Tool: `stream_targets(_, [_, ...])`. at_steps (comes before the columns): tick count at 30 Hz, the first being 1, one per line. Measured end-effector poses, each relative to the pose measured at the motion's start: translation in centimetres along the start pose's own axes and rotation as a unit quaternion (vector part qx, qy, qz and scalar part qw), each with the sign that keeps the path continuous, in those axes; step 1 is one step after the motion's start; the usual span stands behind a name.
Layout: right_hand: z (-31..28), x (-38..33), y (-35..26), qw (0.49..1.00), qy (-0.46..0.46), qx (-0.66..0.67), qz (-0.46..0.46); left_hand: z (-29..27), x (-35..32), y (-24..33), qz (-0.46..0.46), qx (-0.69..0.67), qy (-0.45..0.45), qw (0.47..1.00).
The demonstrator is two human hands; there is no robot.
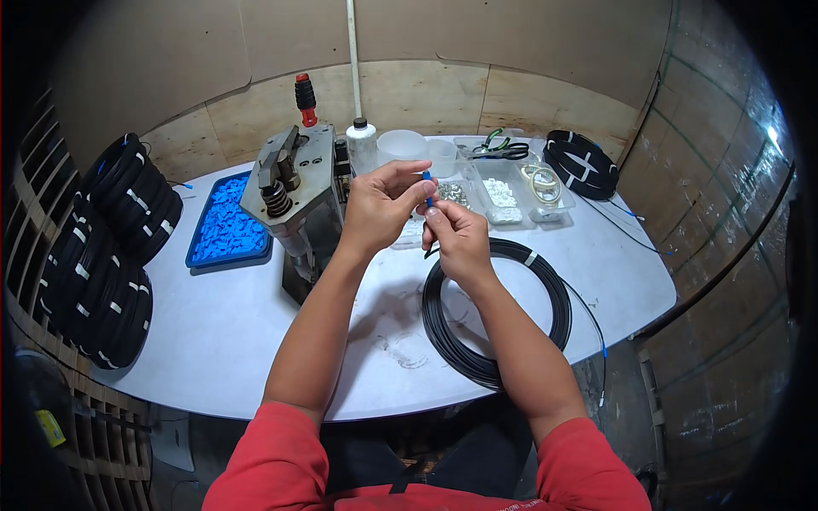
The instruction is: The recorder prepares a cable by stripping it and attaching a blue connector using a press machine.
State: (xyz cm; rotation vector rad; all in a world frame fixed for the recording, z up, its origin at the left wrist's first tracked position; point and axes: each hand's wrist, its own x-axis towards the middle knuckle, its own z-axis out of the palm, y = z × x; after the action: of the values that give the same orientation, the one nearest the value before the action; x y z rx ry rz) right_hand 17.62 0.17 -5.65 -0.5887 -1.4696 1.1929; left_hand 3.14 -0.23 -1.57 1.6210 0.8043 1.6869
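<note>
- Fingers (407, 183) of both hands pinch a small blue connector (428, 189) at frame centre, above the white tabletop (221, 332).
- Black cable coil (498, 311) lies flat below the right hand (456, 238), its end rising to the connector.
- Left hand (379, 204) steadies the top.
- Connector stands nearly upright, long axis vertical; fitting looks unfinished.
- Blue tray (223, 223) of parts sits at left.

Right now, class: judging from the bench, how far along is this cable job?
Looks done: banded black coils stacked at the left and one at the far right. In hand: the left hand and right hand pinch a small blue connector at the cable end, above an open coil. Left, probably: a blue tray still full of connectors beside the press.
</note>
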Motion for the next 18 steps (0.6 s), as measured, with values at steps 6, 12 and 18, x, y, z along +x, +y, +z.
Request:
stream_targets(6, [0.0, 0.3, 0.5, 1.000, -0.001, 0.013, -0.019, -0.5, 0.2, -0.3, -0.056, -0.104, 0.003, 0.993])
stream_targets(12, [-0.3, 0.4, 0.8, 0.998, -0.055, 0.019, 0.004, -1.4, 0.4, 0.3, -0.098, -0.160, -0.021, 0.982])
stream_targets(18, [-0.8, 0.7, 0.6, 0.991, -0.093, 0.081, 0.047, -1.1, 0.5, 0.2, -0.112, -0.164, -0.033, 0.980])
